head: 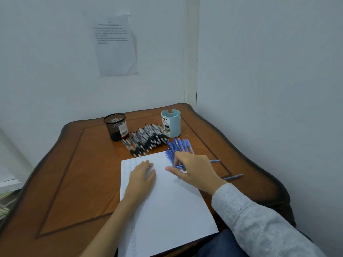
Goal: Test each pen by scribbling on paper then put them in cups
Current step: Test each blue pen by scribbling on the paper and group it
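Walls [259, 71] of pale grey meet in a corner beyond both hands, and a printed notice [115, 45] hangs high above the left one. Under the hands spreads a brown wooden table [78, 164] with a curved edge.

A white sheet of paper [167, 210] lies on it, reaching from beneath both hands back towards the person. The left hand [142, 178] rests palm down on the sheet's far left part, its fingers straight and close together, holding nothing. The right hand [193, 172], coming out of a grey sleeve [259, 219], sits at the sheet's far right edge with its fingers curled round a blue pen [178, 166], held low over the paper between thumb and fingers.

Beyond the left hand stands a black mesh cup [116, 127]; beyond the right hand stands a pale blue cup [171, 123] with a label. Between the cups and the hands lies a heap of black pens [146, 140], and just past the right hand's fingers a cluster of blue pens [179, 145] touches the paper's far corner.

To the right of the right wrist lies a lone pen [233, 177] on bare wood. Another blue tip shows past the back of that hand; whether it belongs to the held pen cannot be told.
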